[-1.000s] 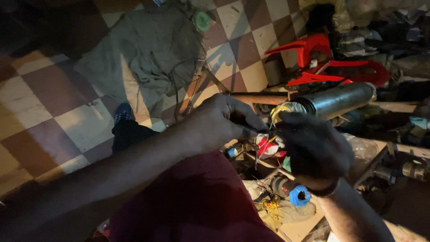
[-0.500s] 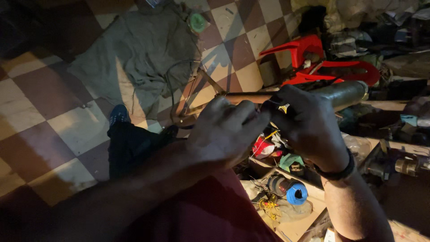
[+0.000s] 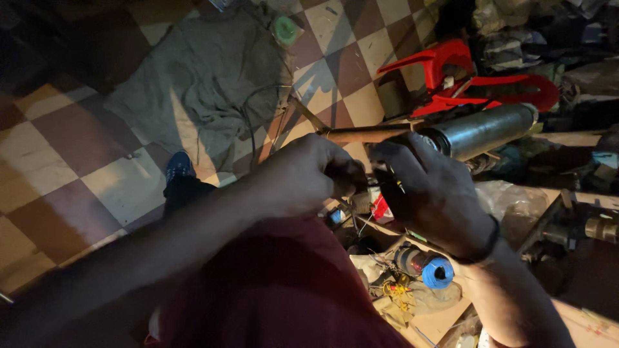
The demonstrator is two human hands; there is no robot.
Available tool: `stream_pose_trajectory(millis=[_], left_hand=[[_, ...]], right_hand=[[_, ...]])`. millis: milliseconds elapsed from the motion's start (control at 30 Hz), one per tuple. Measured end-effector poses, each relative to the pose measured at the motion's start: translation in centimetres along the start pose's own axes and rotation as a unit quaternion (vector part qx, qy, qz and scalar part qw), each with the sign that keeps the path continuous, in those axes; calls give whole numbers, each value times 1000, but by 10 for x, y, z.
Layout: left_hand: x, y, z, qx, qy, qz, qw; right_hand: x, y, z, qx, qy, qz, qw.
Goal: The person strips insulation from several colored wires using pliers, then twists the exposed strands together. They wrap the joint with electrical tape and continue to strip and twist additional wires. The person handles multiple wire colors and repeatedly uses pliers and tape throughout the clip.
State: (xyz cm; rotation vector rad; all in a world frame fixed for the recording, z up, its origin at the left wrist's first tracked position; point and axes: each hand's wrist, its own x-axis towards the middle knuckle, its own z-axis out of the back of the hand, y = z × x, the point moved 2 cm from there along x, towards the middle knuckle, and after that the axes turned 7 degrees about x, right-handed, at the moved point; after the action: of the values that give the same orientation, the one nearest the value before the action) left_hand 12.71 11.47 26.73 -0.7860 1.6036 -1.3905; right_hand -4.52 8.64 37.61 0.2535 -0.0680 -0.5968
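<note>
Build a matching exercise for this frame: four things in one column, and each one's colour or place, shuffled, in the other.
Things:
1. metal cylinder
2. roll of wire
3. cloth
4. plastic chair

Descriptions:
A. red, tipped over at the top right
B. grey-green, spread on the checkered floor
C. blue, below the right hand
D. shiny grey, lying on its side just beyond the right hand

Pairs: 1-D, 2-C, 3-B, 4-A
</note>
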Motion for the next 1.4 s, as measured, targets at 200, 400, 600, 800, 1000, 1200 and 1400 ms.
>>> stream_pose_trajectory(millis=[200, 400, 600, 800, 1000, 1200, 1400], left_hand=[[2, 4, 1, -103, 30, 13, 994], [-2, 3, 1, -93, -1, 36, 995], [-1, -13, -1, -30, -20, -68, 997], [-14, -35, -8, 266, -151, -92, 948], [-25, -39, -9, 402, -225, -299, 836], [-6, -26, 0, 176, -109, -50, 977], [0, -1, 2, -19, 53, 58, 997]], right_hand=[[-15, -6, -20, -93, -113, 205, 968], [-32, 7, -14, 12, -180, 142, 973], [-18, -9, -12, 119, -195, -121, 966], [7, -16, 2, 144, -56, -152, 976], [17, -16, 10, 155, -1, -151, 976], [-7, -14, 4, 269, -28, -137, 953], [-21, -9, -20, -28, -96, 71, 992]])
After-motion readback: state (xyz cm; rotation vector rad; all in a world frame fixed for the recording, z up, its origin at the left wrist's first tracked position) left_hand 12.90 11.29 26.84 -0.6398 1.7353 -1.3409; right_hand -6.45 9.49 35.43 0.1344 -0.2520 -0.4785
